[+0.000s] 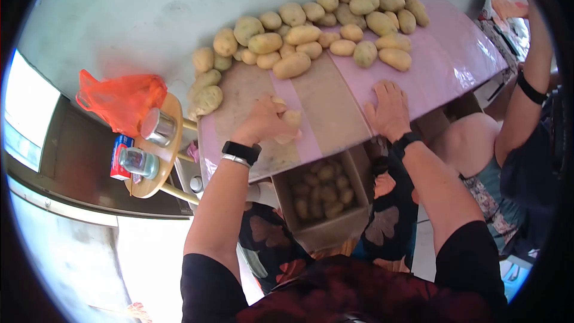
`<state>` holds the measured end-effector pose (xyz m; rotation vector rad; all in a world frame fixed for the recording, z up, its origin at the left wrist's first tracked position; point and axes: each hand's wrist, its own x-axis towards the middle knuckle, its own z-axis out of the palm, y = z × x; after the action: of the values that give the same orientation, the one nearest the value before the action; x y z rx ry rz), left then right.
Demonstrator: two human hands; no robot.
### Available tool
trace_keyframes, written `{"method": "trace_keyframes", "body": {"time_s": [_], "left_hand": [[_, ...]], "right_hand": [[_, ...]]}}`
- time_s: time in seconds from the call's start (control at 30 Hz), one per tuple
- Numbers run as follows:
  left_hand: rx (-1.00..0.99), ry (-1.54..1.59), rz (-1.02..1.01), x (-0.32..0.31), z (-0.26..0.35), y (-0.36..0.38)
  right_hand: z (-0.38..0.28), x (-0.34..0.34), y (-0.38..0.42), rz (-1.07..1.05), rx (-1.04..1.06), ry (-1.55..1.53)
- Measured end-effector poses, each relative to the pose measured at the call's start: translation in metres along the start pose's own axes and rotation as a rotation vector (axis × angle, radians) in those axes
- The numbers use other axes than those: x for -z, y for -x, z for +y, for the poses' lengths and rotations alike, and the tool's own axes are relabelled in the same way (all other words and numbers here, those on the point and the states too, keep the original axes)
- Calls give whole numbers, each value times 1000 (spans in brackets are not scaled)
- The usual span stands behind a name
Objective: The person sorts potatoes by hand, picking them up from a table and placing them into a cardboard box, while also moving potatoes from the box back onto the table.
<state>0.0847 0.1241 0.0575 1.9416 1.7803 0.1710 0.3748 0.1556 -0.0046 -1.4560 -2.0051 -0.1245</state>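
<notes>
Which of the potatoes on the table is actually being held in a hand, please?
The potato in the left hand, near the table's front edge; the pile lies untouched farther back, and the right hand rests flat.

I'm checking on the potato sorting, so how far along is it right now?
Done: the box under the table edge already holds a layer of potatoes. In hand: the left hand grips a potato; the right hand rests flat on the table. Left: a large pile of potatoes remains along the wall.
</notes>
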Motion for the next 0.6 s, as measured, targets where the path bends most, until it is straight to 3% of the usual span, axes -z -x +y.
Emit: {"method": "trace_keyframes", "body": {"time_s": [0.17, 0.2, 0.27, 0.3, 0.37, 0.5, 0.57, 0.6], "left_hand": [[-177, -42, 372, -23, 3, 25], [-177, -42, 372, -27, -1, 24], [-85, 367, 338, -37, -12, 25], [-80, 369, 332, -36, -9, 34], [-293, 216, 596, -27, 11, 64], [-140, 435, 512, -37, 46, 124], [-13, 933, 111, -60, 50, 139], [51, 802, 74, -76, 45, 139]], "right_hand": [[-4, 6, -2, -41, -20, 28], [-4, 6, 0, -44, -24, 30], [-2, 3, 3, -37, -15, 39], [-2, 1, 4, -27, -8, 47], [-2, 1, 0, -3, 4, 29], [1, 0, -1, 7, 7, 25], [3, -3, 1, -6, 6, 30], [3, -3, 1, -7, 3, 43]]}}
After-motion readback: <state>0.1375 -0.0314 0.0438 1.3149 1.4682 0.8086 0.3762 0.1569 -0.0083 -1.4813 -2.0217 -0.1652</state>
